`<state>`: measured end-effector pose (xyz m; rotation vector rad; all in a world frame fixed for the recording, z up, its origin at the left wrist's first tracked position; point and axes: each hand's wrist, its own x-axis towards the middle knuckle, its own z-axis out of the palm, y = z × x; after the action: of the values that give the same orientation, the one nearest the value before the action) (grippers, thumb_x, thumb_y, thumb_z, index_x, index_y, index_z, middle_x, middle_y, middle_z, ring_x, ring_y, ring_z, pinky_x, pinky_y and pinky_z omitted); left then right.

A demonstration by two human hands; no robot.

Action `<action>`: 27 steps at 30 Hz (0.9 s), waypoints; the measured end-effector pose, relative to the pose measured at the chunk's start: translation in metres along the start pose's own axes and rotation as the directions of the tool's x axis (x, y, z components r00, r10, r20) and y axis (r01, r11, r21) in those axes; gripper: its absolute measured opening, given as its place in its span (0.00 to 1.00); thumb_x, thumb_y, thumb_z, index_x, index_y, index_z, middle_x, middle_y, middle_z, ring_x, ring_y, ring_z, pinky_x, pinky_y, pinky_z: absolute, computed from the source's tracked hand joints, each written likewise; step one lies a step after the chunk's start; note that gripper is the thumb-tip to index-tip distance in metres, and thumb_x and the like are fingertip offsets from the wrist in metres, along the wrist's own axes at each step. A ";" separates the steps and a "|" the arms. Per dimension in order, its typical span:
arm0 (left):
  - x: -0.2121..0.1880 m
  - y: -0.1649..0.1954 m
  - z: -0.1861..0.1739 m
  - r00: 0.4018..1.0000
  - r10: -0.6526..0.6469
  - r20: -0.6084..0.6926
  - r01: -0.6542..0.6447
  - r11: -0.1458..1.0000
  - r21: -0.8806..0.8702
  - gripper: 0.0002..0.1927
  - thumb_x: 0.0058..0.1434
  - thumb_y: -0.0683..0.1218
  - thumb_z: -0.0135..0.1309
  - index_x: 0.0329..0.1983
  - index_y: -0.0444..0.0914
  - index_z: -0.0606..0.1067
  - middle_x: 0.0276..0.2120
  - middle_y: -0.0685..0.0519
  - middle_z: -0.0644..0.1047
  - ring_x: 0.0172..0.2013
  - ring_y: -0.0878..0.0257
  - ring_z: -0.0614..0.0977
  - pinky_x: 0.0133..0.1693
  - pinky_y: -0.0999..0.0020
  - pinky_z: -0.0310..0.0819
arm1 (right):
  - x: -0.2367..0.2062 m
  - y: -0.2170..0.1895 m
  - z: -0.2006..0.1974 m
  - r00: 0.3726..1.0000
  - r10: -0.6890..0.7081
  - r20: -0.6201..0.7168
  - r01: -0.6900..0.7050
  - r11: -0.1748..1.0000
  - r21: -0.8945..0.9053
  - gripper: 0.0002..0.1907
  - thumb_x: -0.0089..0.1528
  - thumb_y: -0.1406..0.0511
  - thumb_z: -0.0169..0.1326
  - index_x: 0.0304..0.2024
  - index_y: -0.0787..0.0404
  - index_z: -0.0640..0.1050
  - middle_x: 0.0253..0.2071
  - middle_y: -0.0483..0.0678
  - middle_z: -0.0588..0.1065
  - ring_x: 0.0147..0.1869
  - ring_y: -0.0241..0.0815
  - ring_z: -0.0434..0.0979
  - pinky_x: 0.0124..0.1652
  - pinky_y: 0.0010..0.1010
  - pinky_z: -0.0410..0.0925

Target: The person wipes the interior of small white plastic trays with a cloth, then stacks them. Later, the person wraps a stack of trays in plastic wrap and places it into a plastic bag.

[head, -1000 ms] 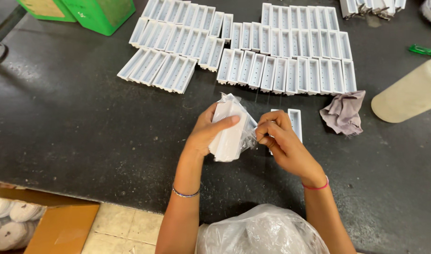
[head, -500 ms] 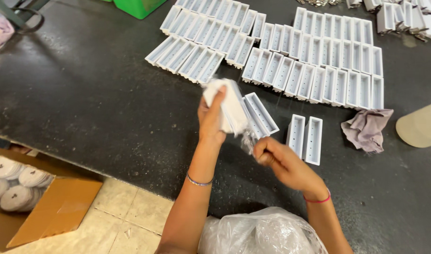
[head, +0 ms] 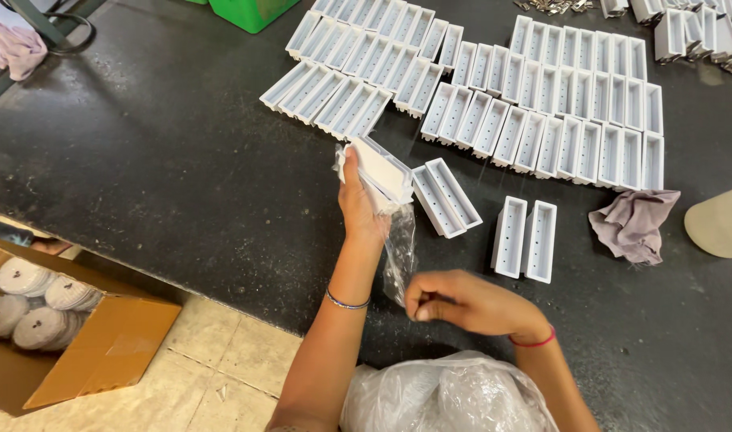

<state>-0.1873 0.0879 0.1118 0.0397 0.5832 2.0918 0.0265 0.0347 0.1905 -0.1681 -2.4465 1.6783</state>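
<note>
While the left hand [head: 358,204] is holding a white tray [head: 379,170] up off the tabletop [head: 158,160], its grip is clamped on the tray's near end, thumb on one side and fingers hidden behind. That tray is sitting at about 11 o'clock from the right hand [head: 462,302] and just at 9 o'clock of a loose pair of trays [head: 446,196] lying open side up. A clear bag [head: 399,252] is hanging from the held tray down to the right hand, whose grip is pinched together on the bag's lower end. At 1 o'clock of the right hand, two more trays [head: 526,238] are lying side by side. Rows of trays [head: 534,104] are filling the tabletop toward 12 o'clock. A grey rag [head: 631,226] is lying at 2 o'clock, with a pale rounded object [head: 722,224] just beyond it at the frame edge. A crumpled plastic bag [head: 450,396] is resting at 6 o'clock, near the person's body. At 8 o'clock, on the floor, a cardboard box [head: 102,352] is holding round white pieces [head: 30,296]. A green bin [head: 250,10] is standing at the far edge.
</note>
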 end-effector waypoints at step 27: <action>-0.056 -0.028 0.024 0.883 -0.063 0.464 -0.243 0.785 0.569 0.27 0.75 0.58 0.40 0.58 0.32 0.74 0.52 0.49 0.78 0.51 0.62 0.79 0.56 0.68 0.72 | -0.002 0.016 -0.022 0.448 0.244 -0.860 -0.157 0.969 0.193 0.15 0.60 0.63 0.64 0.45 0.67 0.79 0.33 0.42 0.77 0.35 0.28 0.74 0.35 0.21 0.68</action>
<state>-0.1281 0.0649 0.1320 0.9430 0.9517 1.7958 0.0332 0.0603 0.1829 -1.0719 -1.5560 1.2335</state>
